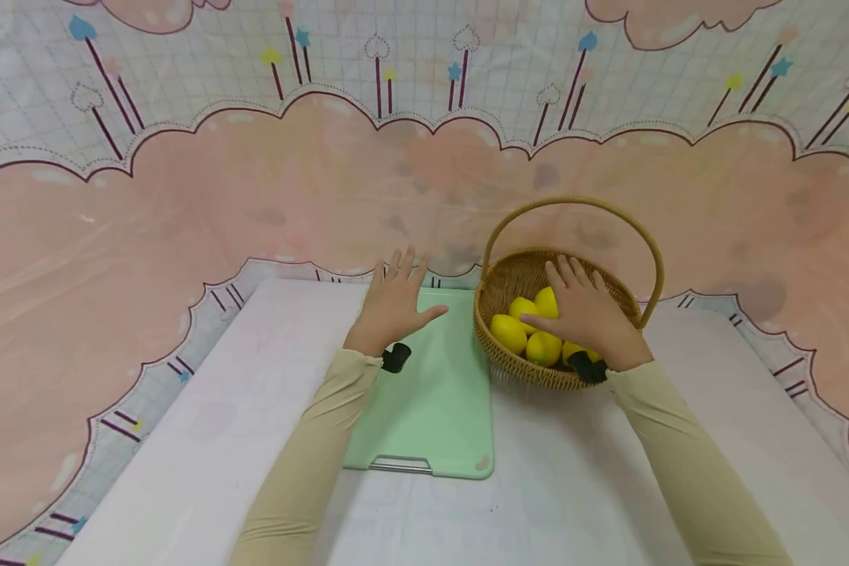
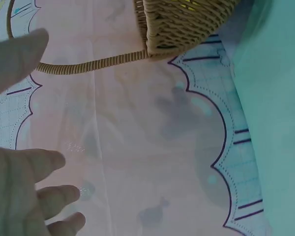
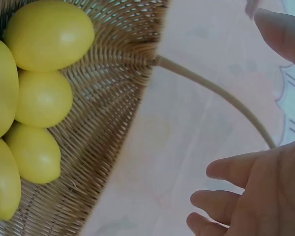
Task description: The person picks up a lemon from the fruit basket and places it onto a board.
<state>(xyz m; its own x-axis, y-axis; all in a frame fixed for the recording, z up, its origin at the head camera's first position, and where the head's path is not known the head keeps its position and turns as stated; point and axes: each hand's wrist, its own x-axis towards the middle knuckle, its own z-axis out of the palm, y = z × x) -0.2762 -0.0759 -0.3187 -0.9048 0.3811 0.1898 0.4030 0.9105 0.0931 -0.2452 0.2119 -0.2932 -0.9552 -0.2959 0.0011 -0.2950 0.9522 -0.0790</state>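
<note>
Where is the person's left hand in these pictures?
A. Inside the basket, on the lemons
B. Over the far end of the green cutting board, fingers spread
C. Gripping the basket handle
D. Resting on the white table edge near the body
B: the left hand lies open over the far end of the green cutting board, holding nothing.

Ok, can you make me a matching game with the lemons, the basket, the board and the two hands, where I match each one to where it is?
Things:
1. lemons
2. board
3. left hand
4. right hand
5. basket

Places:
A. spread flat at the board's far end
B. right of the board
C. over the lemons
D. inside the basket
E. on the white table, left of the basket

Pairs: 1-D, 2-E, 3-A, 4-C, 5-B
</note>
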